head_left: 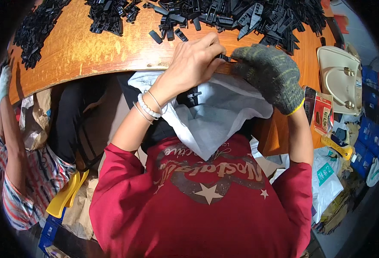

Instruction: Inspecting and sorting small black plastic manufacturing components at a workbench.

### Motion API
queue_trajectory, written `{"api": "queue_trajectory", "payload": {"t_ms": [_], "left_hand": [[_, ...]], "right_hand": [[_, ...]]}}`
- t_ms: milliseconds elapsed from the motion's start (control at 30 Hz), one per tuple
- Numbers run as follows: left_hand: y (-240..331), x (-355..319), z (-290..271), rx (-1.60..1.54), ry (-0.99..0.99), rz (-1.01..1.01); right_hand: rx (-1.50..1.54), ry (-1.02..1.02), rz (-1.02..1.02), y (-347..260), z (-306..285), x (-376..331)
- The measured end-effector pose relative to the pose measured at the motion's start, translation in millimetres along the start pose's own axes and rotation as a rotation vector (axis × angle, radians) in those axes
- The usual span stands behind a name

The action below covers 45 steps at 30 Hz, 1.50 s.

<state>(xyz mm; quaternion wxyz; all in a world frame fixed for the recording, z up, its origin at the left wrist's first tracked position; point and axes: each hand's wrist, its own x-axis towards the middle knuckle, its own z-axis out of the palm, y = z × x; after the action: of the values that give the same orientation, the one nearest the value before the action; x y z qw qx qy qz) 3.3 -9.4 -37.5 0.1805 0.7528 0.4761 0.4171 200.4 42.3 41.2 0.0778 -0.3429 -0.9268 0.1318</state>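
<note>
At the table's front edge, my bare left hand [197, 60] pinches a small black plastic part [224, 57] between thumb and fingers. My right hand [267, 71], in a dark grey knitted glove with a yellow cuff, closes on the part's other end; its fingertips are partly hidden. Below both hands a white woven sack [217, 124] lies spread over my lap, its upper edge by the table. One black plastic piece [192, 97] rests on the sack near my left wrist. Beyond my hands, a large heap of black plastic parts [258, 19] covers the far side of the table.
More black parts are piled on the wooden table [108, 51] at far left. A co-worker's gloved hand [4, 79] is at the left edge. To the right are a cream handbag [337, 79], a phone [310, 96], a red packet [323, 114] and a yellow-handled tool [340, 148].
</note>
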Motion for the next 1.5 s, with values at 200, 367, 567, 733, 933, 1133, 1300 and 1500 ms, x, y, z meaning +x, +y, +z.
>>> {"api": "queue_trajectory", "payload": {"t_ms": [200, 367, 567, 733, 933, 1133, 1300, 1500], "left_hand": [[1, -3, -3, -0.098, -0.004, -0.012], [1, -1, -1, -0.146, -0.004, -0.025], [-3, 0, -2, -0.131, 0.041, -0.086], [6, 0, -12, -0.445, -0.068, -0.286], [25, 2, -21, -1.241, -0.048, -0.632], [32, 0, -8, -0.949, -0.049, -0.700], [23, 0, -9, -0.571, -0.058, -0.589], [9, 35, -15, 0.489, 0.239, -0.180]], "right_hand": [[-0.037, -0.133, -0.154, -4, 14, 13], [-0.166, -0.085, -0.239, -4, 13, 28], [0.022, 0.069, -0.188, 7, 9, 13], [0.388, 0.156, 0.123, 1, 8, -26], [1.012, 0.179, 0.376, -10, 8, -41], [1.135, 0.158, 0.340, -18, 17, -40], [1.113, 0.044, 0.454, -26, 15, -47], [0.950, -0.016, 0.263, -26, 11, -49]]}}
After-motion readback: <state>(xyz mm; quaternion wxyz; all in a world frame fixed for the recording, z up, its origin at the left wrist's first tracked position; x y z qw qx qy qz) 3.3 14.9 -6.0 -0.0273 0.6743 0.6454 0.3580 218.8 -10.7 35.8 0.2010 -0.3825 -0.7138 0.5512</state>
